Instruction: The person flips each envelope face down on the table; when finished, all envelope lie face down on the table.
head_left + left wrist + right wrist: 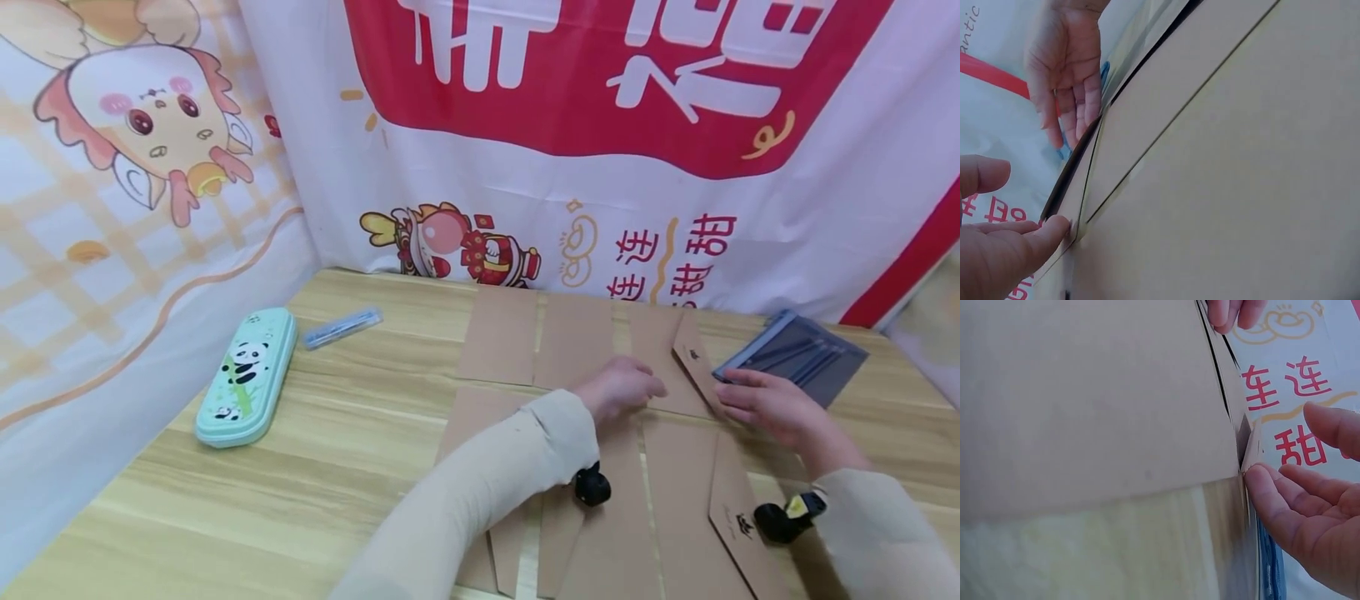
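Observation:
Brown kraft-paper envelopes lie in two rows on the wooden table in the head view. At the right end of the back row, one envelope [652,350] has a flap [696,367] with a small dark emblem, standing slightly raised. My left hand [618,387] is over this envelope's near-left part, fingers loosely bent and thumb apart in the left wrist view. On the right side, my right hand [772,408] touches the flap's edge with its fingertips [1260,478]. Its thumb [1335,428] stays clear of the paper. Neither hand grips anything.
A dark translucent zip pouch [806,358] with pens inside lies beyond my right hand. To the left are a mint panda pencil case [247,375] and a slim clear-blue case [342,328]. Printed cloth [450,167] hangs behind the table.

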### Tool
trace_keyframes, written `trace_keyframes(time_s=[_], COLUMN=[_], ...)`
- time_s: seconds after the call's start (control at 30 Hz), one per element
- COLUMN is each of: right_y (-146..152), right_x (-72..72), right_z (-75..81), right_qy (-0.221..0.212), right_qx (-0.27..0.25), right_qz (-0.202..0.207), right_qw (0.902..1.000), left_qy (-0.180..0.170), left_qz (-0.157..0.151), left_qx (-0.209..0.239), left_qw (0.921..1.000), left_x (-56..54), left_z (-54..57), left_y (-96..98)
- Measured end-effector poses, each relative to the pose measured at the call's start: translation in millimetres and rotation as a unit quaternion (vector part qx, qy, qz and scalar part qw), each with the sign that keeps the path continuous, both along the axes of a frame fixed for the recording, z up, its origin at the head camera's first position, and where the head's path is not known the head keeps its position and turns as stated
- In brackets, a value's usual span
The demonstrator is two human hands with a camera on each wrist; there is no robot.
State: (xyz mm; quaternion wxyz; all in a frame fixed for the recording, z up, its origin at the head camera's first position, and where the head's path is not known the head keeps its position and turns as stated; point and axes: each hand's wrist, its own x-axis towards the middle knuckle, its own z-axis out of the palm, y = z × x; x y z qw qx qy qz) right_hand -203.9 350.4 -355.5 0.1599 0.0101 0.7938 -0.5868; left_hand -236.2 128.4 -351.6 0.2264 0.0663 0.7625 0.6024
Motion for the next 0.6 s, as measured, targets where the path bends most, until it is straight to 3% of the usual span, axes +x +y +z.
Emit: trace_keyframes(time_s=[0.17, 0.6], right_y=[-1.9, 0.4], right_x=[1.7, 0.8], right_z=[-2.6, 1.6], right_qy=[-0.004, -0.023], right_qx=[-0.017, -0.062], right_qz=[-0.001, -0.015], right_qw=[0.9998, 0.9977], left_qy=[-0.002, 0.005], left_qz=[-0.006, 0.042], left_qx=[-0.019, -0.007], left_qw=[0.9998, 0.9991], left_x=[0.7, -6.5], left_z=[-2.7, -2.0], left_y=[1.4, -5.4])
